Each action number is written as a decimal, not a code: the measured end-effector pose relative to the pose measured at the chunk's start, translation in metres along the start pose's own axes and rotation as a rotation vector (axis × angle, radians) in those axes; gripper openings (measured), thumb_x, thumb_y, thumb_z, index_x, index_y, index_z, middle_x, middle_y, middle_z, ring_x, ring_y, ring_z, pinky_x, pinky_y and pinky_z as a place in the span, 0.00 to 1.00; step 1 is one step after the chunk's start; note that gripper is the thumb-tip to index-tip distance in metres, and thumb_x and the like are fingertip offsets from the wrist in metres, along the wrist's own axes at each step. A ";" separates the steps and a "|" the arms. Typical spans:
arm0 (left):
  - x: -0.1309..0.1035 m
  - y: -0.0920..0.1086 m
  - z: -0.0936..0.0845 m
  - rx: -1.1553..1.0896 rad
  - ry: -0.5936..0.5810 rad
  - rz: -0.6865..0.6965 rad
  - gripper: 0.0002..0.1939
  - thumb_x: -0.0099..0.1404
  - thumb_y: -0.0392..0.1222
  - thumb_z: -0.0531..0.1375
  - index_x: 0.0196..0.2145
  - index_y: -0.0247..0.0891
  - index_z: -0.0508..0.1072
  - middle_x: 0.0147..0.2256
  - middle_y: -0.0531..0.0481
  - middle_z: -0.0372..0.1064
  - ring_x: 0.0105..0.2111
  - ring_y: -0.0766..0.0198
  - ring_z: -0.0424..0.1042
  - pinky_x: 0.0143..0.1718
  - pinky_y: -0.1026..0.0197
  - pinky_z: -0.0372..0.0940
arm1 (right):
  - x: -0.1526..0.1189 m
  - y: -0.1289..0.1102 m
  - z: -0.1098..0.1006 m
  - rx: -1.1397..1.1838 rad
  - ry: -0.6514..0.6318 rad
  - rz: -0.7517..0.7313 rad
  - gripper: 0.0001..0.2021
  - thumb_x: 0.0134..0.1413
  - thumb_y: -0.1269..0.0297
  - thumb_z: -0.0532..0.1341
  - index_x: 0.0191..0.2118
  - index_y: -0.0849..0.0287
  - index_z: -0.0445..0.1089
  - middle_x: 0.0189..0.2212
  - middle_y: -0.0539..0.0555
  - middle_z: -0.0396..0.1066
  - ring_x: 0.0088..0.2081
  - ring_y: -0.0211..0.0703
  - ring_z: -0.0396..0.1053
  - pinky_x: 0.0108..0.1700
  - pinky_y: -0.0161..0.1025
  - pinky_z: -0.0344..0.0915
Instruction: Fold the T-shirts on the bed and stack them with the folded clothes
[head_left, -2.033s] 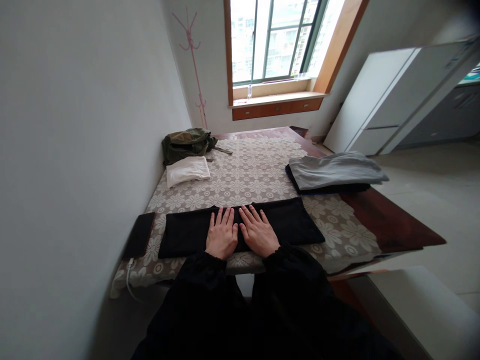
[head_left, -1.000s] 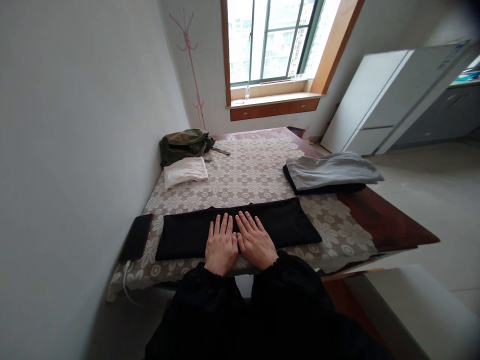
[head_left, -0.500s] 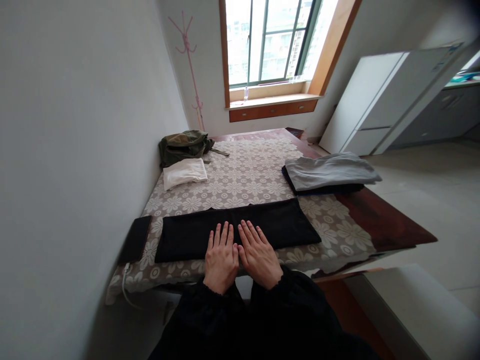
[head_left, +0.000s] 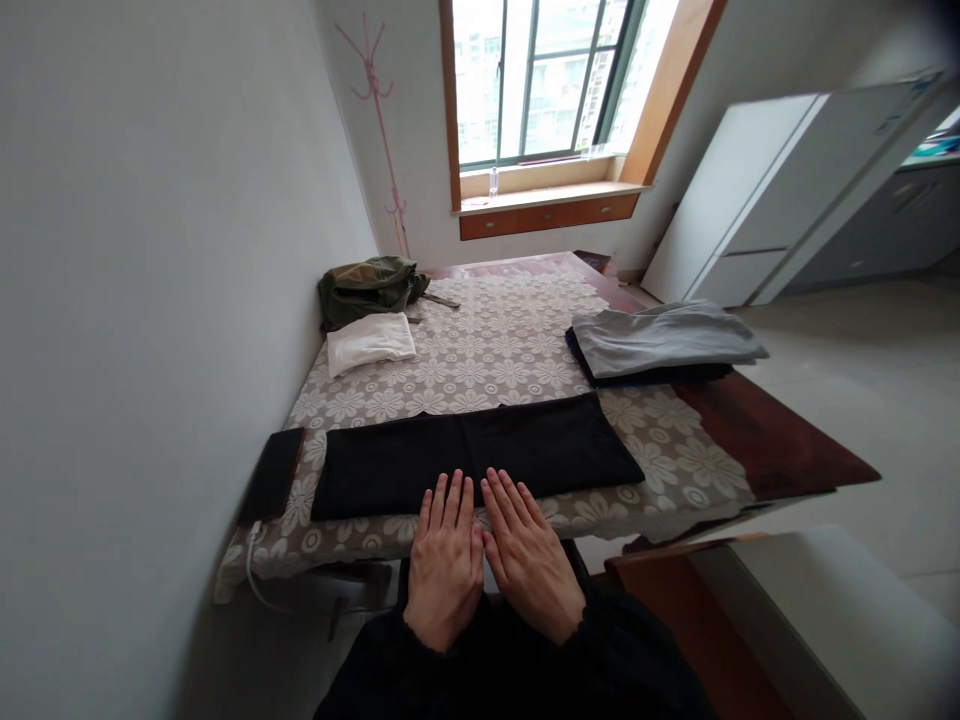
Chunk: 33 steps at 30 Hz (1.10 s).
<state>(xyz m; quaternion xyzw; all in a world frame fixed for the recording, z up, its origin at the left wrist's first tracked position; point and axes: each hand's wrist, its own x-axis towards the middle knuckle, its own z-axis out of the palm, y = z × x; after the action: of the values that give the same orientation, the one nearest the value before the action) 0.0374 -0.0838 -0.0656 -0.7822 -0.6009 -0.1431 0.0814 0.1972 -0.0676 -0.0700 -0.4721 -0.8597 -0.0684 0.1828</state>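
palms down and fingers extended, a left hand (head_left: 445,560) and a right hand (head_left: 531,555) lie side by side at the near edge of a table (head_left: 757,440), fingertips over the lower border of a folded black garment (head_left: 420,465). whether they press on it cannot be told, and neither grips anything. the garment stretches lengthwise along the near side, just beside a dark device (head_left: 274,475) at the left edge. open patterned tablecloth (head_left: 487,350) separates it from a white folded cloth (head_left: 371,342) and a green bag (head_left: 371,288). a gray garment (head_left: 667,338) hides most of the dark fabric (head_left: 690,375) beneath it. black sleeves cover both wrists; a refrigerator (head_left: 772,200) blurs toward the right.
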 end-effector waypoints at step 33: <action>-0.003 0.007 -0.019 -0.291 0.089 -0.086 0.21 0.70 0.33 0.55 0.59 0.42 0.71 0.57 0.42 0.69 0.59 0.49 0.67 0.63 0.40 0.64 | -0.001 -0.003 -0.013 0.156 0.062 0.037 0.24 0.66 0.72 0.54 0.66 0.62 0.65 0.64 0.60 0.69 0.67 0.53 0.61 0.72 0.55 0.53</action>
<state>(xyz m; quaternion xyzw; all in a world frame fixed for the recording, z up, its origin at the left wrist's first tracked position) 0.0411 -0.0937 -0.0486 -0.7521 -0.6027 -0.2664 -0.0123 0.1990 -0.0738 -0.0586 -0.4697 -0.8475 -0.0124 0.2468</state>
